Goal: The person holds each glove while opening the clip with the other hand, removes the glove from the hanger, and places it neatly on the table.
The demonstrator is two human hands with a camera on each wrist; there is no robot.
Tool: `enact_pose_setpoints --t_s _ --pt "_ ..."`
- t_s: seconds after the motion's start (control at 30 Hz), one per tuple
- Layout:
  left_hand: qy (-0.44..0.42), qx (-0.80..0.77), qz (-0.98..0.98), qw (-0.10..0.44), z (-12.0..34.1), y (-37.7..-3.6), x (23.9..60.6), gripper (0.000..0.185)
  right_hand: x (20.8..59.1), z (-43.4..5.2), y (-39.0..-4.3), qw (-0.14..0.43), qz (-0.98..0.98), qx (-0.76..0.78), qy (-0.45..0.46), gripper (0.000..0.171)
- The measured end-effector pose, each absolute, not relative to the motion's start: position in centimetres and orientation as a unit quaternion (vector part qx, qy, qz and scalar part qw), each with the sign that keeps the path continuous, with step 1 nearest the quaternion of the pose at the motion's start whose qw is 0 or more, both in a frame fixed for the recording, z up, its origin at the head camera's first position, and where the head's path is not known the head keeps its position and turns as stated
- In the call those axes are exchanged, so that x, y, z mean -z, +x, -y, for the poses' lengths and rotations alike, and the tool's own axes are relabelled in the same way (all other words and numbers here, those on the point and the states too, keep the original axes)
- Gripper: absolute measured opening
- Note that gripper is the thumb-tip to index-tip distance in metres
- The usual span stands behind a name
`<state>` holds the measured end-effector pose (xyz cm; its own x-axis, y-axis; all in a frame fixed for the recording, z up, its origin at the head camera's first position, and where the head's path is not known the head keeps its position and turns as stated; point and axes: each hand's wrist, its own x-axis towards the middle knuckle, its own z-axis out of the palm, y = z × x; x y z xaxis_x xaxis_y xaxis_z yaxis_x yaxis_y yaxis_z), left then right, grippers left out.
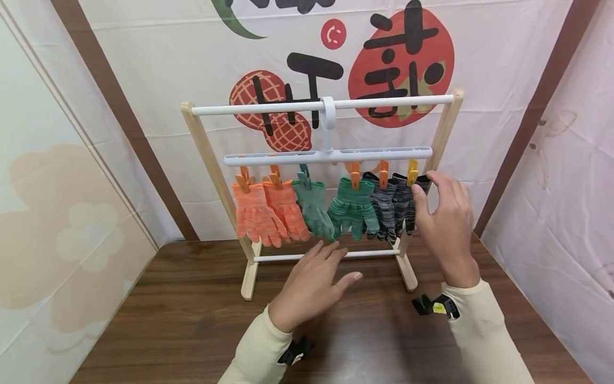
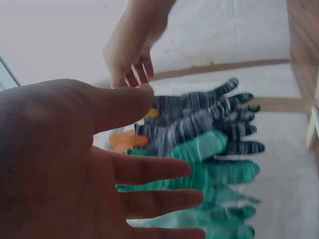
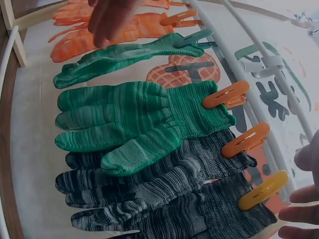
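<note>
Knitted gloves hang by clothespins from a white hanger bar (image 1: 288,157): orange gloves (image 1: 259,213) on the left, green gloves (image 1: 352,205) in the middle, dark grey striped gloves (image 3: 199,214) on the right. My left hand (image 1: 312,285) hovers below the green gloves, its fingers spread and holding nothing. Beside the rightmost grey glove is my right hand (image 1: 446,218), thumb and fingers parted near its cuff and the yellow clothespin (image 3: 263,189). In the right wrist view no cloth shows between those fingers; whether a fingertip touches the cuff I cannot tell.
A wooden stand (image 1: 206,146) with a white top rod (image 1: 268,108) carries the hanger by its hook (image 1: 328,114). It stands on a dark brown wooden table (image 1: 192,298). Behind hangs a white printed cloth (image 1: 158,69); a pale panel (image 1: 43,133) is at the left.
</note>
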<state>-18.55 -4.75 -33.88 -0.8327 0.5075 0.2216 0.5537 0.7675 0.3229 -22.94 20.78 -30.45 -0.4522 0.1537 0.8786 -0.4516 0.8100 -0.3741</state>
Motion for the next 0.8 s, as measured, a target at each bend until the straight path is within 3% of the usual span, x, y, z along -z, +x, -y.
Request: enact_pose_setpoints --t_s 0.8 --pt "-0.311 0.256 0.911 0.081 -2.9 -21.0 32.1 0.057 29.4 -20.9 -25.1 0.450 0.832 -0.315 0.083 0.041"
